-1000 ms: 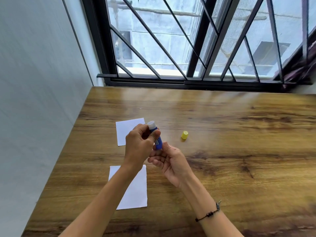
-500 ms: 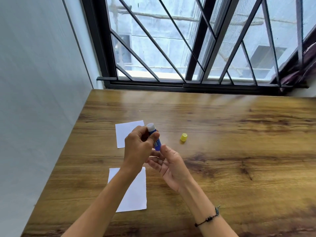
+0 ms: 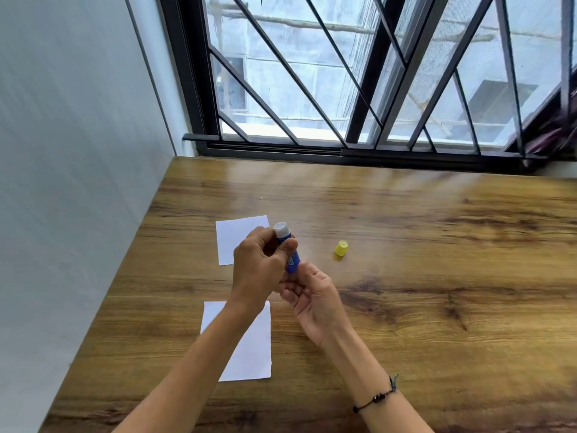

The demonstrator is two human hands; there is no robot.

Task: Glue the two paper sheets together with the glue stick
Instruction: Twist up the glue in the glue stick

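- Wood-grain surface (image 3: pixel 406 276) runs up to a barred window (image 3: pixel 359 73), with a pale wall on my left.
- My left hand (image 3: pixel 260 267) has its grip wrapped round the upper body of the glue stick (image 3: pixel 288 250), holding it tilted with the white tip up and away from me.
- My right hand (image 3: pixel 312 295) pinches the bottom end with fingers curled; I judge it is placed there to turn the base and wind the glue out.
- I see the yellow cap (image 3: pixel 341 248) off, standing on the surface just right of my hands, near enough to refit later.
- One paper sheet (image 3: pixel 232 237) lies beyond my left hand, the other paper sheet (image 3: pixel 253 348) under my left forearm; they lie apart, unglued.
- I judge spreading glue comes next.
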